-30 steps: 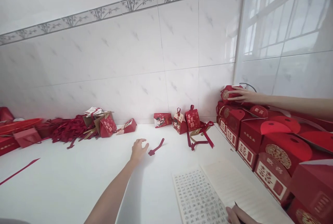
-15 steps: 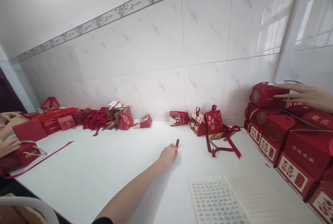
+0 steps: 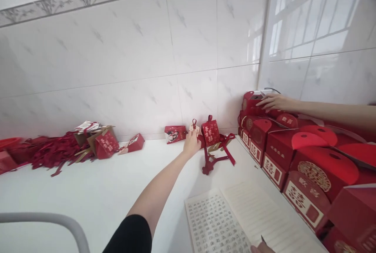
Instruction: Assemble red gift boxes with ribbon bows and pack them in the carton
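Observation:
My left hand [image 3: 192,144] reaches forward across the white table, its fingers closed on a small cream-and-red gift box [image 3: 194,128] with a ribbon loop on top. The hand hides much of this box. Just right of it stands a red gift box [image 3: 210,132] with light lettering, and a red photo-printed box [image 3: 175,134] lies to the left. Red ribbon strips [image 3: 219,159] lie tangled in front. At the bottom edge, part of my right hand [image 3: 261,248] shows, holding a dark pen [image 3: 263,239] over an open notebook [image 3: 216,217] with handwritten characters.
Large red boxes [image 3: 276,147] are stacked along the right side. Another person's hand [image 3: 277,102] rests on the stack's far end. At left are a ribbon heap [image 3: 53,151], upright gift box [image 3: 106,144] and tilted box [image 3: 133,143]. A grey curved bar [image 3: 55,217] crosses bottom left.
My left hand has moved from the open table to the cream-and-red box; the red strip it held no longer shows in it. The view has turned right. The pen and my right hand have appeared.

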`<state>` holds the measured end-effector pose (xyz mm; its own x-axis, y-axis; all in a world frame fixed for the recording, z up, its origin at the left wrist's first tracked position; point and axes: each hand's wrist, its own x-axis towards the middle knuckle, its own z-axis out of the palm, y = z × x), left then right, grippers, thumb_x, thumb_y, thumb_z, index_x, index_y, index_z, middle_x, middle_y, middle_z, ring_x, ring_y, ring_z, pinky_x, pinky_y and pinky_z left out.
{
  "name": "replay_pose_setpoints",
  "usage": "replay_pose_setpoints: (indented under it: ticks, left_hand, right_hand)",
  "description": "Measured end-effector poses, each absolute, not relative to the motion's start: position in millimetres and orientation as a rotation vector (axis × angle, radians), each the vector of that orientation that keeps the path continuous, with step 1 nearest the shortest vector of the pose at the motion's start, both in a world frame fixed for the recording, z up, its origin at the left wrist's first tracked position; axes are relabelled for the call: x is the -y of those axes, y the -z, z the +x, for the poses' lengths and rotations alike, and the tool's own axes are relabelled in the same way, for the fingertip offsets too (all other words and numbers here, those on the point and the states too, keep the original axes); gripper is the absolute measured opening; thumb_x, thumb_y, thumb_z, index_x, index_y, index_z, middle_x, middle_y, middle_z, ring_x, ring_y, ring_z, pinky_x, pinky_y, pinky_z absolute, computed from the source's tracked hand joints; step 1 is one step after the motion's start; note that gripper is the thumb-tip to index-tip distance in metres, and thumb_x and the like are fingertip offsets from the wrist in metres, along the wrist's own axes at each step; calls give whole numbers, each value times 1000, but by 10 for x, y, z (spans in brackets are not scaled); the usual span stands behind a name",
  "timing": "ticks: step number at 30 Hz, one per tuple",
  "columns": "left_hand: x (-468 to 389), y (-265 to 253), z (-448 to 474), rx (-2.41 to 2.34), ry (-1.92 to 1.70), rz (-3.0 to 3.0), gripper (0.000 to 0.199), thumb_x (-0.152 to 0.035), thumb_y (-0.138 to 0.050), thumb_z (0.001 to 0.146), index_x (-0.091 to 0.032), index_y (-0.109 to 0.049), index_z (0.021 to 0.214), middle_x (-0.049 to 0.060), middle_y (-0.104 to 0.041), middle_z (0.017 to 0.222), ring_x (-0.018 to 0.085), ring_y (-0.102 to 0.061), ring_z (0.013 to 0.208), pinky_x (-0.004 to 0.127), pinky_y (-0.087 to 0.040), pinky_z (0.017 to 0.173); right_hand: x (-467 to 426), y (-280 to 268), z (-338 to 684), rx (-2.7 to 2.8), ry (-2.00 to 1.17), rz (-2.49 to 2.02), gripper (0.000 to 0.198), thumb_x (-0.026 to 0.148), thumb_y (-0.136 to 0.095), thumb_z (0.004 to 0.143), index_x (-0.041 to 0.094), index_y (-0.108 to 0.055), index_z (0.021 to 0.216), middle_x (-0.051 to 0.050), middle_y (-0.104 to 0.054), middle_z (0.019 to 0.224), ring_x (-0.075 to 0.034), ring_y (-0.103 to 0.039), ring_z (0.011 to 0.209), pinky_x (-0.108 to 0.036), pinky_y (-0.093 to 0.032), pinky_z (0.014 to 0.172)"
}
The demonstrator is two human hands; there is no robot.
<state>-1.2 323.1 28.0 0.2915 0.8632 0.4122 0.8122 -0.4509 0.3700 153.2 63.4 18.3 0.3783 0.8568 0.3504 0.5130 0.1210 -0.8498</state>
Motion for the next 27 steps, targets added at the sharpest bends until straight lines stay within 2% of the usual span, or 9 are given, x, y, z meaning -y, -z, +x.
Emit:
replay_pose_setpoints:
  ticks: [4, 7, 10, 13, 15, 18, 22, 25, 27]
  left_hand:
    - [-3609, -512, 54, -1704, -705, 2554, 65, -3, -48, 76, -23, -36, 137, 17, -38, 136, 33, -42, 122, 47, -40, 94]
    - [-3773, -621, 94, -1627, -582, 2728, 50, -2, -46, 78, -28, -55, 120, 9, -35, 142, 33, -29, 133, 49, -36, 99]
    - [-3828, -698, 64, -1544, -530, 2855, 33, -1, -44, 79, -20, -65, 96, 8, -36, 143, 30, -17, 139, 49, -27, 107]
    - [-3803, -824, -110, -1512, -532, 2895, 26, -5, -44, 81, -17, -65, 91, 8, -36, 145, 27, -17, 139, 45, -19, 110]
    - [-3737, -956, -294, -1559, -514, 2844, 21, -11, -46, 82, -16, -64, 92, 11, -49, 134, 27, -35, 131, 43, -27, 107]
    - [-3518, -1187, -594, -1667, -477, 2684, 19, -23, -48, 82, -14, -62, 90, 12, -67, 97, 24, -61, 96, 33, -46, 84]
    - [-2949, -1390, -883, -1640, -565, 2407, 25, -22, -46, 77, -13, -62, 94, 3, -66, 66, 14, -60, 57, 22, -45, 54]
    - [-2400, -1346, -956, -1417, -640, 2094, 16, -16, -50, 65, -14, -64, 71, -3, -52, 41, 11, -47, 37, 20, -35, 40]
    - [-2047, -1226, -935, -1331, -642, 2024, 10, -14, -52, 58, -16, -58, 51, -5, -43, 32, 10, -42, 34, 19, -30, 36]
  right_hand:
    - [-1605, -1240, 2331, 1258, -358, -1451, 32, 53, -63, 78, 24, -57, 65, 0, -56, 55, -18, -61, 54, -23, -46, 40]
    - [-2171, -1657, 2956, 1283, -360, -1393, 52, 40, -27, 94, 17, -50, 53, 1, -51, 59, -14, -64, 65, -19, -44, 53]
    - [-2416, -1762, 3285, 1299, -342, -1351, 50, 26, -18, 92, 15, -48, 53, 2, -49, 63, -13, -64, 69, -19, -41, 57]
    - [-2343, -1739, 3198, 1296, -310, -1333, 49, 27, -17, 90, 16, -48, 54, 2, -48, 62, -11, -64, 65, -17, -41, 54]
    - [-2100, -1604, 2914, 1295, -288, -1330, 48, 35, -23, 91, 18, -50, 54, 1, -50, 60, -11, -62, 59, -17, -43, 50]
    - [-1448, -1070, 2266, 1311, -271, -1336, 40, 53, -51, 83, 22, -53, 58, 0, -53, 54, -15, -57, 48, -18, -44, 38]
    - [-513, -23, 1451, 1374, -274, -1340, 35, 52, -60, 80, 21, -55, 63, 0, -52, 50, -12, -52, 40, -16, -45, 38]
    - [-258, 416, 1094, 1536, -91, -1259, 25, 42, -52, 90, 19, -55, 99, -9, -64, 87, -15, -62, 58, -22, -54, 56]
    - [-314, 429, 924, 1667, -14, -1112, 32, 42, -60, 85, 20, -47, 104, -17, -55, 120, -25, -61, 97, -34, -55, 76]
